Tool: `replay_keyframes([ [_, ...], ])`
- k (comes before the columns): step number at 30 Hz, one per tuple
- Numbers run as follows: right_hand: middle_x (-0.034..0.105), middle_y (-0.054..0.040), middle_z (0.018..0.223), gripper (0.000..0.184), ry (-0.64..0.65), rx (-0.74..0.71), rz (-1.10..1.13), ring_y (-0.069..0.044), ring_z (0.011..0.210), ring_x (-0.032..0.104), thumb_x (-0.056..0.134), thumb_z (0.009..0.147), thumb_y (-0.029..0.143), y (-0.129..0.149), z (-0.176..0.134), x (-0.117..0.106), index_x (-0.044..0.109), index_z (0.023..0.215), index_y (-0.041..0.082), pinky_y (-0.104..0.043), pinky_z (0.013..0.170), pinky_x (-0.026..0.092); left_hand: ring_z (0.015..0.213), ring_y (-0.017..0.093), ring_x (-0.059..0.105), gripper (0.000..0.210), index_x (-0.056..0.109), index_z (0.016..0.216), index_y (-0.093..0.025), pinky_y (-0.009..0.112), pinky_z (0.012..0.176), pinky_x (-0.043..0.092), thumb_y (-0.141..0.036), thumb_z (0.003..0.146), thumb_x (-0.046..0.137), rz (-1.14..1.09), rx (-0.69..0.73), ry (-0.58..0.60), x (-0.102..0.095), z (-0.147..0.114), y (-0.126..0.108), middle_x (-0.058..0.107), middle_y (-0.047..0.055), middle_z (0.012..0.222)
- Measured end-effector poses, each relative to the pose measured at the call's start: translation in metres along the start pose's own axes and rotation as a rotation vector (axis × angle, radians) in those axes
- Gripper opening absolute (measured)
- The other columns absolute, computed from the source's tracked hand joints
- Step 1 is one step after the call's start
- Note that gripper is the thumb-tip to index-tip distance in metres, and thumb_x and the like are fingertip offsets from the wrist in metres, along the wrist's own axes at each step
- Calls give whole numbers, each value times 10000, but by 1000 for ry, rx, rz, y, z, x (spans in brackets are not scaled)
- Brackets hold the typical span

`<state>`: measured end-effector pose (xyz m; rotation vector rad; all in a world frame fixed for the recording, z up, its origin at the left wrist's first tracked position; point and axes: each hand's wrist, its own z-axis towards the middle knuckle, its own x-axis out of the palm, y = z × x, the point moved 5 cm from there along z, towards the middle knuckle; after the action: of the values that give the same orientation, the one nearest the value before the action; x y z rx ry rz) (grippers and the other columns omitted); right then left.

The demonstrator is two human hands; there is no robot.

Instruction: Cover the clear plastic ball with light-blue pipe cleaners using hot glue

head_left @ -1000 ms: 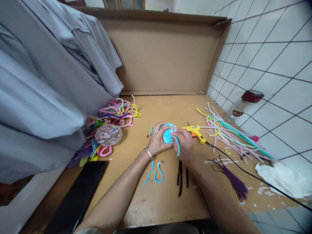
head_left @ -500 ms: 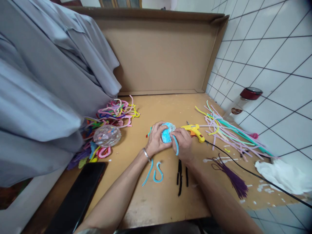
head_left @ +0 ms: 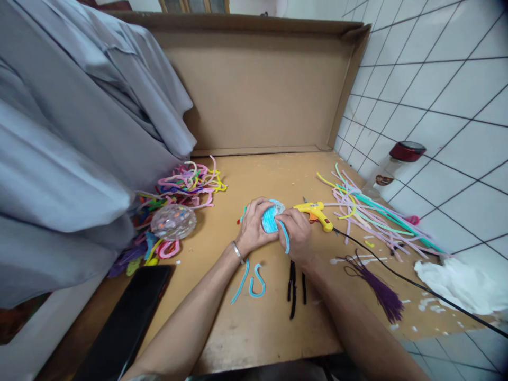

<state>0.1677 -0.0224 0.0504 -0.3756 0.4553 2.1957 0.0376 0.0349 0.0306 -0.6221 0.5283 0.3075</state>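
Note:
My left hand (head_left: 254,226) is wrapped round a small rounded piece covered in blue pipe cleaner (head_left: 270,219), with a clear or whitish part showing at its upper right. From the right, my right hand (head_left: 297,231) pinches a loose blue pipe cleaner strand (head_left: 285,239) against that piece; its end hangs below the fingers. On the table nearer to me lie a curved blue pipe cleaner (head_left: 257,283), a straighter blue one (head_left: 241,286) and several short black pipe cleaners (head_left: 292,291). A yellow glue gun (head_left: 317,214) rests just right of my right hand.
Left are a pile of coloured pipe cleaners (head_left: 190,182), a clear faceted bowl (head_left: 173,222) and a black phone (head_left: 127,317). Right lie long pipe cleaners (head_left: 369,211), purple strands (head_left: 379,291), white tissue (head_left: 456,283) and a red-lidded jar (head_left: 397,164). Cardboard (head_left: 262,90) stands behind.
Almost nothing differs. Both hands keep their hold on the blue piece and strand, and the whole view has shifted very slightly.

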Motion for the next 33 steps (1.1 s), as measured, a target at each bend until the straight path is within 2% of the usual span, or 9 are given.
replay_keyframes([
  [5, 645, -66, 854, 177, 24, 3, 6, -188, 806, 608, 510, 954, 183, 0, 0, 0, 684, 933, 202, -324, 723, 500, 1205, 299, 539, 582, 581, 1204, -231, 454, 1024, 488, -376, 687, 807, -9, -62, 78, -1, 2, 0, 494, 110, 1281],
  [9, 656, -67, 874, 171, 24, 6, 15, -188, 822, 613, 511, 952, 177, 0, 0, 1, 678, 945, 212, -328, 738, 503, 1194, 297, 548, 597, 586, 1185, -240, 451, 1018, 495, -344, 651, 834, -43, -69, 64, 0, 2, 1, 499, 100, 1270],
  [16, 661, -64, 861, 145, -7, -1, 2, -184, 798, 611, 526, 948, 167, 0, -1, 1, 662, 918, 206, -324, 723, 493, 1190, 287, 556, 545, 593, 1151, -218, 436, 1009, 504, -362, 678, 820, -62, -49, 38, -1, 3, 1, 506, 111, 1254],
  [24, 645, -69, 869, 172, 19, 33, 10, -197, 829, 613, 513, 948, 183, -2, -2, 1, 683, 940, 210, -335, 736, 493, 1182, 288, 572, 662, 484, 1236, -235, 462, 1011, 487, -381, 681, 814, -42, -32, -18, 1, 0, 3, 564, 109, 1249],
  [33, 654, -64, 855, 151, -16, 15, -6, -183, 788, 619, 525, 950, 178, -2, -1, 1, 672, 922, 203, -320, 719, 502, 1204, 291, 563, 570, 548, 1163, -228, 448, 1021, 489, -396, 688, 814, -42, -52, 37, 0, 1, 1, 537, 116, 1286],
])
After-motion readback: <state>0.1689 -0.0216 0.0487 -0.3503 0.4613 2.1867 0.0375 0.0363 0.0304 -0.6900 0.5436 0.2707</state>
